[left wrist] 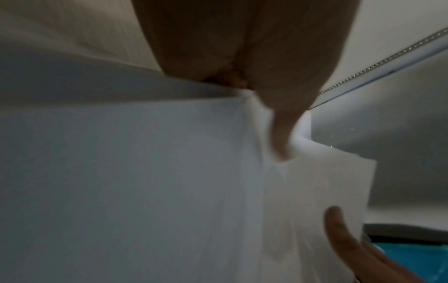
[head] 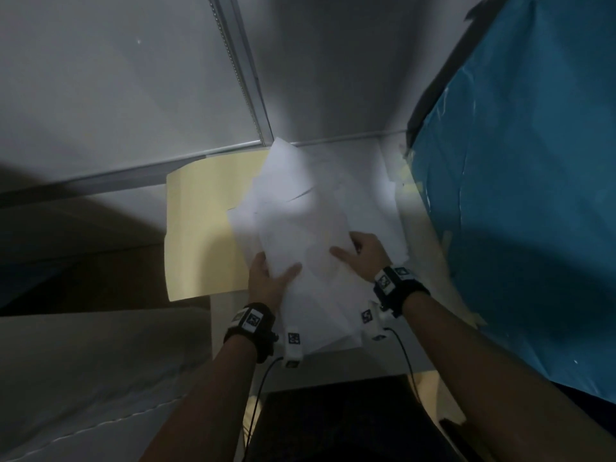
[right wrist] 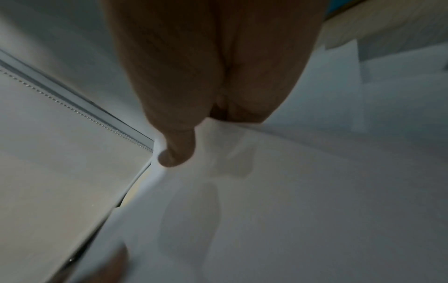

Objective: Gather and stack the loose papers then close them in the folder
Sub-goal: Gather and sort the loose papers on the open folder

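A loose, uneven sheaf of white papers (head: 296, 225) is lifted above the table, its sheets fanned out of line. My left hand (head: 270, 273) grips its near left edge, thumb on top and fingers hidden beneath. My right hand (head: 361, 251) grips the near right edge the same way, thumb lying across the top sheet. In the left wrist view the left thumb presses the papers (left wrist: 169, 191); in the right wrist view the right thumb pinches the papers (right wrist: 290, 201). The open cream folder (head: 200, 228) lies flat on the table, partly under the sheaf.
A big blue tarp-covered object (head: 520, 195) stands close on the right. A white wall and a metal frame with a bead chain (head: 243, 78) rise behind the table (head: 336, 358). A dark shape (head: 333, 421) sits below the near edge.
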